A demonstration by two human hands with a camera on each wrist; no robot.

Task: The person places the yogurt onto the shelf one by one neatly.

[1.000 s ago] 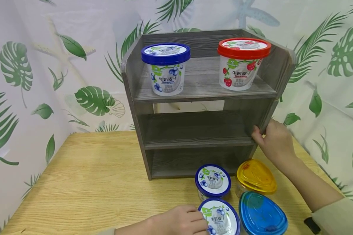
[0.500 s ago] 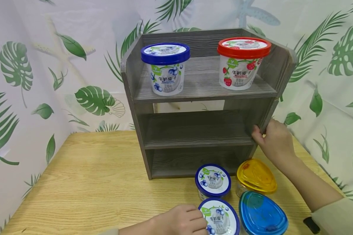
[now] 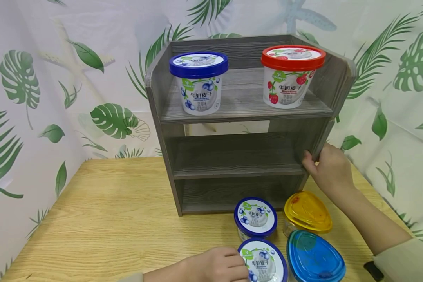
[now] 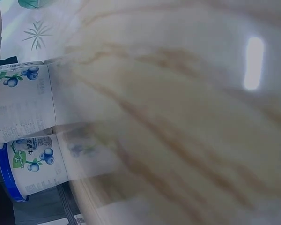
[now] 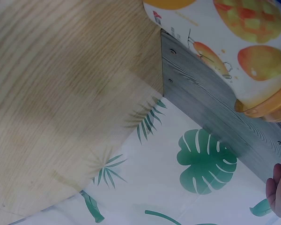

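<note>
A grey wooden shelf rack (image 3: 237, 174) stands on the table. My right hand (image 3: 331, 168) grips its right side panel, thumb at the front edge, fingers outside; in the right wrist view those fingers (image 5: 276, 187) lie by the panel. My left hand (image 3: 216, 266) has loosely bent fingers against the side of the nearer blue-lidded blueberry tub (image 3: 262, 261); its fingertips are mostly hidden. Behind that tub stands another blueberry tub (image 3: 255, 217). On the top shelf are a blue-lidded tub (image 3: 199, 84) at left and a red-lidded strawberry tub (image 3: 290, 76) at right.
Right of the table tubs stand containers with a yellow lid (image 3: 307, 211) and a blue lid (image 3: 315, 256). A small black object (image 3: 373, 270) lies near the right sleeve. Leaf-patterned cloth (image 3: 91, 78) hangs around the wooden table (image 3: 102, 219).
</note>
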